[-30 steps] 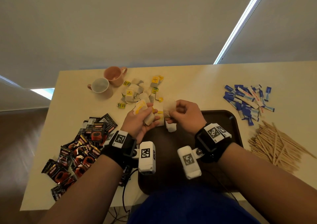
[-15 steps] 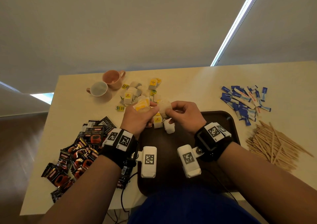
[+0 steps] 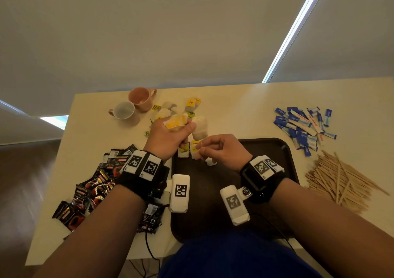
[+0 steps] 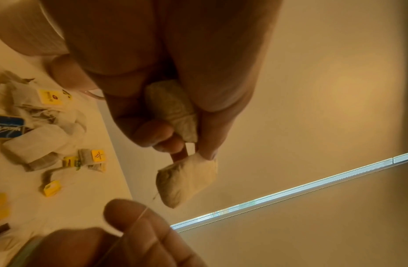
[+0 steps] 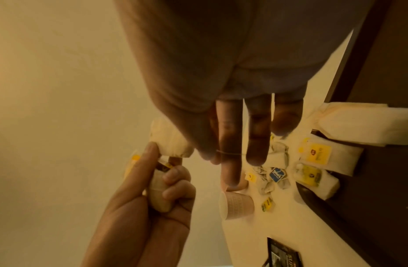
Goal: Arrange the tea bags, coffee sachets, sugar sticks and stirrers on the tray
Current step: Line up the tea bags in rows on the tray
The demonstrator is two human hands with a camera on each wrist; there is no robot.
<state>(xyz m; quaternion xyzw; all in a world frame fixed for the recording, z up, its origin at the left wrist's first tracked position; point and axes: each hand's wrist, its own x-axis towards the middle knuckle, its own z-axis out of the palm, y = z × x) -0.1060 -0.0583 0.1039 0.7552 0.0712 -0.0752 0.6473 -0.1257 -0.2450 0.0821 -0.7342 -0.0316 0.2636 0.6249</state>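
The cream table [image 3: 245, 98] carries a dark brown tray [image 3: 213, 203] at 6 o'clock, directly in front of the person. Coffee sachets [image 3: 91, 188] lie heaped at 8 o'clock of the tray, wooden stirrers [image 3: 339, 181] at 3 o'clock, blue sugar sticks [image 3: 302, 126] at 2 o'clock. Two cups [image 3: 132, 107] stand at 11 o'clock, with loose tea bags [image 3: 181, 107] just beside them at 12 o'clock. Three tea bags [image 5: 328, 153] lie on the tray's far edge. The left hand [image 3: 168, 137], raised above that edge, has its fingers clenched around a bundle of tea bags [image 3: 175, 122], one bag [image 4: 187, 182] hanging from thumb and fingertip. The right hand [image 3: 221, 149] pinches that bag's thin string [image 5: 230, 153] between thumb and forefinger, the remaining fingers loosely extended
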